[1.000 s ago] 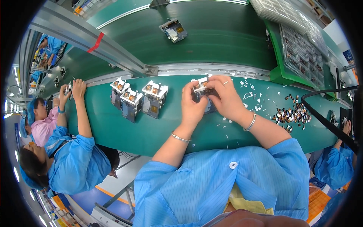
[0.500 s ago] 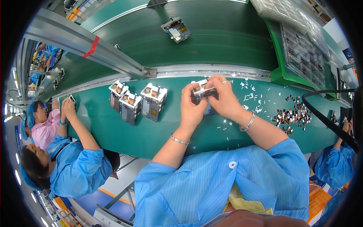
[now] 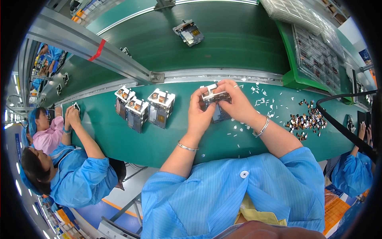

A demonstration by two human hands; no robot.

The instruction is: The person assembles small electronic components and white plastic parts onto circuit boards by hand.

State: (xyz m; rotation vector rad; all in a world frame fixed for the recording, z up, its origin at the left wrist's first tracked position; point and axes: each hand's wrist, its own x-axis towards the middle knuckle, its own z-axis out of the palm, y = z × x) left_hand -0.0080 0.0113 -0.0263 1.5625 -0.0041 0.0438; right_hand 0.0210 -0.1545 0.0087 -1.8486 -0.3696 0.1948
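Between both hands, just above the green bench, I hold a circuit board assembly (image 3: 220,114) with a white plastic frame at its top and a dark board below. My left hand (image 3: 200,112) is closed on its left side. My right hand (image 3: 240,105) grips its right side, fingers over the top edge and thumb in front; the fingers partly hide the frame. To the left stand three similar board assemblies: a nearer one (image 3: 160,108), a middle one (image 3: 137,114) and a farther-left one (image 3: 123,98), each with a white frame and copper-coloured part on top.
White scraps (image 3: 260,101) and a pile of small black-and-orange parts (image 3: 306,119) lie right of my hands. A black cable (image 3: 332,127) arches there. Behind the metal rail, a belt (image 3: 238,44) carries another board assembly (image 3: 188,33). Clear trays (image 3: 318,59) stand right. A co-worker (image 3: 79,171) sits left.
The held assembly has tilted, so more of its dark board shows below my thumbs. The assembly on the belt has shifted slightly to the right.
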